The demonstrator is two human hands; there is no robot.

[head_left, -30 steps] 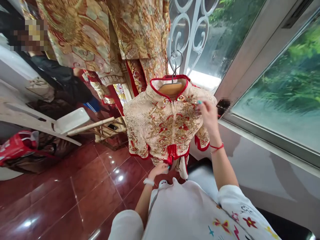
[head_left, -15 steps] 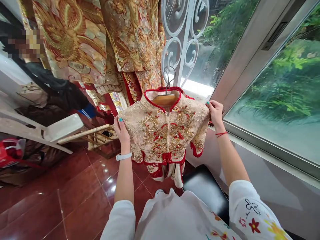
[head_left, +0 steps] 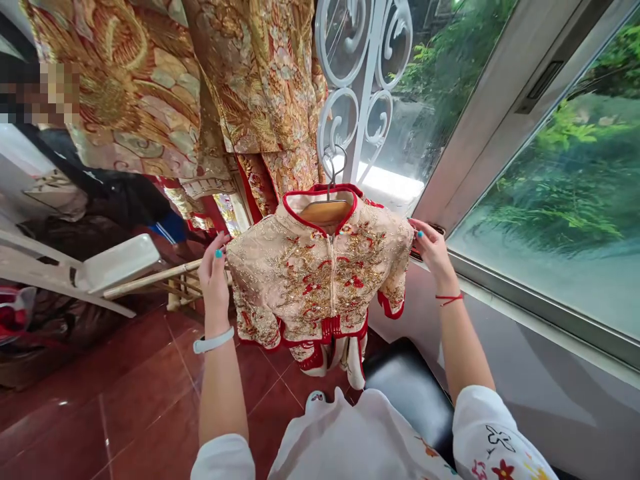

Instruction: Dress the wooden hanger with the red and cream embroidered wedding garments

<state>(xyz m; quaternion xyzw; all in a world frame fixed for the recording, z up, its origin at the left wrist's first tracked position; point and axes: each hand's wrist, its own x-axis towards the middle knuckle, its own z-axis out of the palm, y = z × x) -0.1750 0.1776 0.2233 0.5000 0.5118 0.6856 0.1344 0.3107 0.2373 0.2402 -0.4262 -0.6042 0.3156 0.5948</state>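
A small cream jacket with gold and red embroidery and red trim hangs on a wooden hanger. The hanger's hook sits on a white scrolled metal grille. My left hand stands upright at the jacket's left sleeve edge, fingers stretched and only the thumb touching the cloth. My right hand pinches the jacket's right shoulder. A white band is on my left wrist, a red string on my right.
Large gold and red embroidered robes hang behind and to the left. A black padded stool stands under the jacket. A white plastic chair and wooden rack sit left on the red tiled floor. A window runs along the right.
A second ago my left hand was at the jacket's hem and my right on its front. Both rose to the shoulders; now my left hand has loosened and slid outward.
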